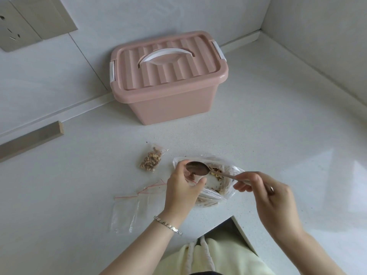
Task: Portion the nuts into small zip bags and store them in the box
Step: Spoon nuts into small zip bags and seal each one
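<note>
1. a pink box [168, 100] stands on the white counter [268, 120] near the wall, its ribbed lid [178, 76] on and its white handle [165, 56] lying flat.
2. a filled bag [151, 160] lies nearer, just left of the big bag [224, 187], which is open with nuts [215, 174] showing inside.
3. the left hand [183, 189], a bracelet [168, 225] on its wrist, curls round a held bag [193, 181], mostly hidden.
4. the right hand [274, 203] pinches the handle of a spoon [197, 168]; the spoon's bowl sits at the left hand's opening.
5. empty bags [135, 207] with red zip lines lie flat left of the left wrist.
6. a socket [12, 26] sits in the wall at top left.
</note>
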Tool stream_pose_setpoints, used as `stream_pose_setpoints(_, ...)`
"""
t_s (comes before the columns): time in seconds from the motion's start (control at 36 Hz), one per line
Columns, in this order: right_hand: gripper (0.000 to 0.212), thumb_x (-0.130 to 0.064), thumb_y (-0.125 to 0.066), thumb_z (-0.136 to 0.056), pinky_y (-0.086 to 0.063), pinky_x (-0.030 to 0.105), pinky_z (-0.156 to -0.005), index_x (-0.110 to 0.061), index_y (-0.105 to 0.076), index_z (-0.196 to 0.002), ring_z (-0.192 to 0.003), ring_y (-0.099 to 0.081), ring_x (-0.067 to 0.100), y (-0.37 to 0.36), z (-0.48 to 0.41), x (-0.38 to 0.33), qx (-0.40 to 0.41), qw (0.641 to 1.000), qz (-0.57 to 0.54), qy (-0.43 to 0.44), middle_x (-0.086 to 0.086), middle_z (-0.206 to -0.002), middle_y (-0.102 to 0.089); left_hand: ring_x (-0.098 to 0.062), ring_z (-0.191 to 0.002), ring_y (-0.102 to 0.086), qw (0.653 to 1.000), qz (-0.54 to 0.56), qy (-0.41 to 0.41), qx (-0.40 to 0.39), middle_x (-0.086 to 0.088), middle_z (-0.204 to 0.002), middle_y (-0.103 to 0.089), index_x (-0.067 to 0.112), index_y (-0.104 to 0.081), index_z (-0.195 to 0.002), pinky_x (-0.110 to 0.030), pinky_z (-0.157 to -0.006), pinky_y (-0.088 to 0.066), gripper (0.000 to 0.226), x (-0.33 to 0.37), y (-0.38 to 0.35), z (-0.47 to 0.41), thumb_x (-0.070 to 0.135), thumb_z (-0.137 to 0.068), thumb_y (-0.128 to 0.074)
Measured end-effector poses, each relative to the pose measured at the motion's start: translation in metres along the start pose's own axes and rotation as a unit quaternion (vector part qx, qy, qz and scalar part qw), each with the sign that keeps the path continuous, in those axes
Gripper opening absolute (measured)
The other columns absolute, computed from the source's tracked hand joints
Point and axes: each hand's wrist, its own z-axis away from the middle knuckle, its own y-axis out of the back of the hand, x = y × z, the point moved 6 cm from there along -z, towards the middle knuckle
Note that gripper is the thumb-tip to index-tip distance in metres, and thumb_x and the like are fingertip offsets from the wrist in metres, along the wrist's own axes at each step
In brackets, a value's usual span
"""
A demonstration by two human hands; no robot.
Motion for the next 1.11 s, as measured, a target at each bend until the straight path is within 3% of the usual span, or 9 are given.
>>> stream_pose_setpoints(0.14, 0.036, -0.056, -0.035, -0.091, -0.045, 0.006, -0.065, -0.04, -0.063, -0.075, -0.069, -0.063, 0.0, 0.012, 0.001, -0.001, 0.026, 0.997, 0.038, 0.063, -0.015, -0.081, -0.066, 0.003, -0.088, -0.055, 1.0, -0.001, 0.0, -0.003, 0.016, -0.085, -0.059, 0.029, -0.048, -0.104, -0.006, -0.078, -0.038, 0.039, -0.001, 0.005, 0.002, 0.02, -0.076, -0.074)
stream_pose_setpoints(0.33, 0.024, -0.043, -0.048, -0.089, -0.046, 0.014, -0.064, -0.036, -0.063, -0.073, -0.069, -0.061, 0.004, 0.009, -0.008, 0.061, -0.001, 0.994, 0.094, -0.058, -0.01, -0.063, -0.065, 0.003, -0.094, -0.054, 1.0, 0.003, 0.013, 0.012, 0.016, -0.085, -0.061, 0.025, -0.05, -0.108, 0.005, -0.08, -0.03, 0.04, -0.009, 0.013, 0.005, 0.02, -0.077, -0.074)
stream_pose_setpoints(0.5, 0.046, -0.045, -0.044, -0.09, -0.046, 0.016, -0.063, -0.008, -0.072, -0.091, -0.069, -0.061, 0.013, -0.012, -0.008, 0.071, -0.029, 0.985, 0.16, 0.058, -0.002, -0.076, -0.067, 0.008, -0.093, -0.052, 1.0, -0.005, 0.012, 0.026, 0.012, -0.085, -0.061, 0.025, -0.05, -0.105, 0.008, -0.076, -0.028, 0.038, -0.013, 0.024, 0.009, 0.016, -0.077, -0.073)
stream_pose_setpoints(0.72, 0.054, -0.049, -0.034, -0.094, -0.055, 0.029, -0.064, -0.012, -0.073, -0.095, -0.077, -0.066, 0.015, -0.04, 0.001, 0.085, -0.075, 0.964, 0.21, 0.142, -0.002, -0.086, -0.071, 0.008, -0.09, -0.054, 0.999, 0.006, 0.012, 0.041, 0.012, -0.083, -0.062, 0.028, -0.05, -0.102, 0.006, -0.075, -0.03, 0.038, -0.014, 0.031, 0.012, 0.013, -0.076, -0.074)
stream_pose_setpoints(0.81, 0.054, -0.051, -0.035, -0.094, -0.05, 0.018, -0.069, -0.013, -0.073, -0.093, -0.078, -0.063, 0.007, -0.04, 0.006, 0.086, -0.086, 0.968, 0.186, 0.141, -0.005, -0.086, -0.071, 0.008, -0.09, -0.055, 0.999, 0.011, 0.012, 0.039, 0.012, -0.083, -0.062, 0.029, -0.05, -0.101, 0.006, -0.076, -0.03, 0.038, -0.014, 0.031, 0.013, 0.013, -0.076, -0.074)
stream_pose_setpoints(0.92, 0.058, -0.061, -0.036, -0.088, -0.043, 0.002, -0.072, -0.016, -0.073, -0.092, -0.083, -0.059, -0.006, -0.026, 0.01, 0.087, -0.08, 0.988, 0.117, 0.059, -0.02, -0.081, -0.065, 0.01, -0.088, -0.054, 0.999, 0.008, 0.003, 0.047, 0.013, -0.08, -0.062, 0.037, -0.047, -0.096, 0.003, -0.077, -0.032, 0.042, -0.014, 0.033, 0.014, 0.012, -0.075, -0.074)
stream_pose_setpoints(1.0, 0.042, -0.068, -0.037, -0.083, -0.045, 0.003, -0.07, -0.036, -0.064, -0.089, -0.078, -0.061, -0.007, -0.011, 0.012, 0.098, -0.026, 0.995, 0.088, -0.031, -0.023, -0.07, -0.065, 0.012, -0.087, -0.054, 0.999, 0.01, -0.001, 0.046, 0.014, -0.079, -0.062, 0.034, -0.048, -0.098, 0.003, -0.079, -0.032, 0.042, -0.014, 0.033, 0.016, 0.011, -0.075, -0.074)
stream_pose_setpoints(1.06, 0.023, -0.048, -0.044, -0.09, -0.045, 0.004, -0.069, -0.037, -0.063, -0.085, -0.076, -0.062, -0.004, -0.005, 0.011, 0.106, -0.003, 0.994, 0.077, -0.08, -0.02, -0.072, -0.068, 0.011, -0.087, -0.054, 0.999, 0.012, -0.001, 0.044, 0.015, -0.079, -0.062, 0.031, -0.049, -0.1, 0.003, -0.079, -0.032, 0.041, -0.015, 0.032, 0.017, 0.011, -0.075, -0.074)
stream_pose_setpoints(1.11, 0.023, -0.023, -0.048, -0.093, -0.047, 0.007, -0.067, -0.035, -0.064, -0.081, -0.073, -0.063, 0.0, -0.003, 0.012, 0.113, -0.003, 0.991, 0.057, -0.125, -0.011, -0.07, -0.07, 0.011, -0.087, -0.054, 0.999, 0.013, 0.0, 0.04, 0.014, -0.079, -0.062, 0.03, -0.049, -0.1, 0.003, -0.078, -0.033, 0.04, -0.017, 0.031, 0.017, 0.011, -0.075, -0.074)
